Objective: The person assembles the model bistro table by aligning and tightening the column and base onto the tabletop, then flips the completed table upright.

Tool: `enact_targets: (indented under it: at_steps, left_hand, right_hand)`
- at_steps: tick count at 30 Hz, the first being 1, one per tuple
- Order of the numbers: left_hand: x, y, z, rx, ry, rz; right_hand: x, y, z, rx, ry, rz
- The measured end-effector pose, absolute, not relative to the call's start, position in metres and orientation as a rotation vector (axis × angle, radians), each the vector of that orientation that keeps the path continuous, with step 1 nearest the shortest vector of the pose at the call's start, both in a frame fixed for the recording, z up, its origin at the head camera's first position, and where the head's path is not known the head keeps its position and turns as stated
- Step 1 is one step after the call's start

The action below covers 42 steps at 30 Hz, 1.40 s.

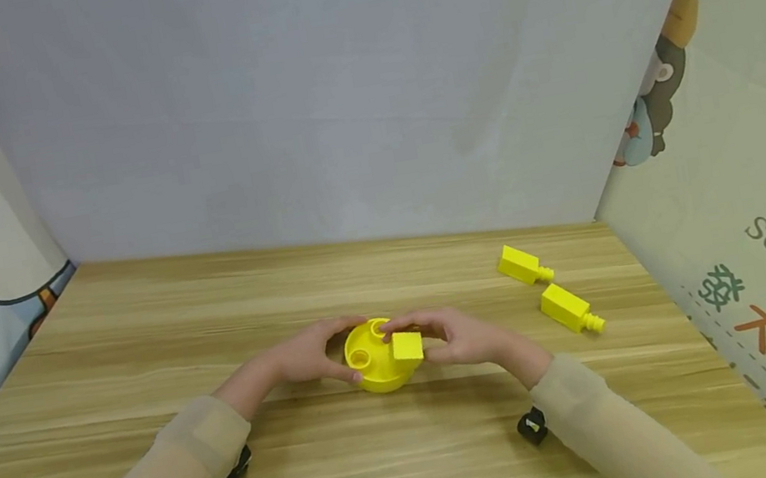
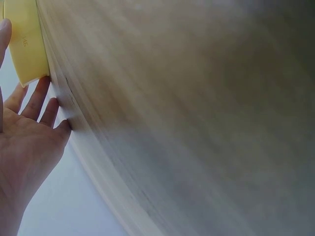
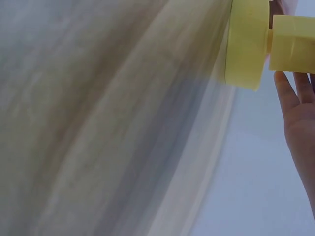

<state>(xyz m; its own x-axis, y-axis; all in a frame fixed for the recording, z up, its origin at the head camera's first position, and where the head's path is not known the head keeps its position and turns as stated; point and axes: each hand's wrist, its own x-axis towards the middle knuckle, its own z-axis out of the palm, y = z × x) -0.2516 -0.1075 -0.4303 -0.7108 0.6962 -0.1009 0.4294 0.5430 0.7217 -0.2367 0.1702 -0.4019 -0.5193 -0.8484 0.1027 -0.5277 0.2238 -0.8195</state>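
1. Head view only: an upper loose block [image 1: 520,263] and a lower loose block [image 1: 564,307], ridged ends, right of centre on the worktop [image 1: 246,283].
2. Left wrist view only: small marking [image 2: 24,41] on the round base [image 2: 30,59], upper left.
3. Right wrist view only: narrow neck [image 3: 269,41] between round base and square block [image 3: 294,44], upper right.
4. Round base: yellow, shallow, two sockets [image 1: 360,358] visible; lower centre, head view.
5. Left hand [image 1: 307,353]: grip holds round base. Right hand [image 1: 466,337]: narrow grip pinches square block.
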Motion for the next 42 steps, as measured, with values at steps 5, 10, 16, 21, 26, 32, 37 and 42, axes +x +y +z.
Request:
enact_targets:
  at_steps: [5,10,16,21,26,32,37,42]
  left_hand:
    - [-0.251,-0.107,-0.43,0.918,2.402,0.983]
    - [-0.252,-0.107,-0.431,0.91,2.399,0.983]
    - [-0.253,-0.108,-0.433,0.918,2.404,0.986]
    - [-0.253,-0.108,-0.433,0.916,2.401,0.992]
    - [-0.253,-0.108,-0.433,0.907,2.403,0.993]
    - [-0.253,-0.107,-0.434,0.924,2.402,0.996]
    - [-0.253,-0.107,-0.434,0.927,2.399,0.995]
    - [-0.252,-0.107,-0.432,0.918,2.388,1.006]
  right_hand:
    - [-0.236,0.167,-0.406,-1.232,2.188,-1.237]
    - [-0.235,0.165,-0.409,-1.173,2.215,-1.288]
    - [-0.232,0.161,-0.41,-1.123,2.325,-1.317]
    - [-0.227,0.155,-0.41,-1.014,2.506,-1.289]
    - [-0.222,0.146,-0.41,-0.83,2.642,-1.249]
    - [-0.218,0.139,-0.408,-0.734,2.645,-1.258]
    - [-0.22,0.144,-0.406,-0.809,2.583,-1.232]
    - [-0.228,0.152,-0.403,-1.024,2.368,-1.295]
